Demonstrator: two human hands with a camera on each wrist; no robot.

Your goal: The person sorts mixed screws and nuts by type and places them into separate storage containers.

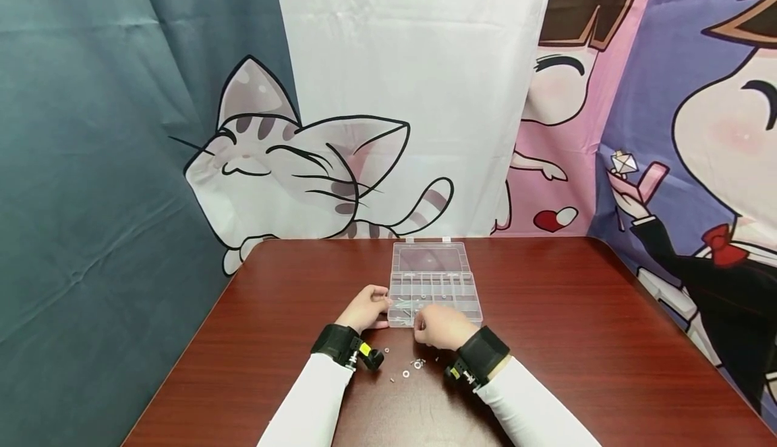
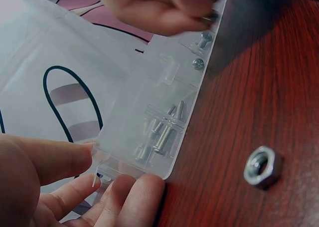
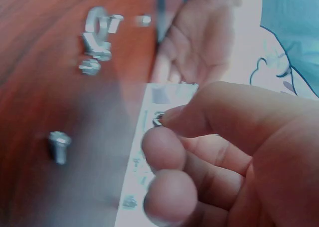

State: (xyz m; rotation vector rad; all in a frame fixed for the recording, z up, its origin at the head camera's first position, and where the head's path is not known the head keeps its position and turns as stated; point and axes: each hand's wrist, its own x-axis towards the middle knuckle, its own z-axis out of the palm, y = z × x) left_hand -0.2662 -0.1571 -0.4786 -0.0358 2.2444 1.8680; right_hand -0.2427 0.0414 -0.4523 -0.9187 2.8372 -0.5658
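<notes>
A clear plastic compartment box (image 1: 465,290) lies on the table with its lid (image 1: 429,257) folded back. My left hand (image 1: 365,309) grips the box's left end, thumb and fingers at its corner in the left wrist view. Several long screws (image 2: 167,129) lie in the compartment nearest that hand. My right hand (image 1: 447,327) is over the box's front edge. Between its thumb and index finger it pinches a small metal fastener (image 3: 158,118); the fingertips partly hide it, so its exact kind is unclear.
Loose hardware lies in front of the box: a hex nut (image 2: 262,167), a washer (image 1: 406,373), a short screw (image 3: 60,144) and several other small pieces. The brown table (image 1: 273,366) meets a printed cloth backdrop (image 1: 388,63) just behind the lid.
</notes>
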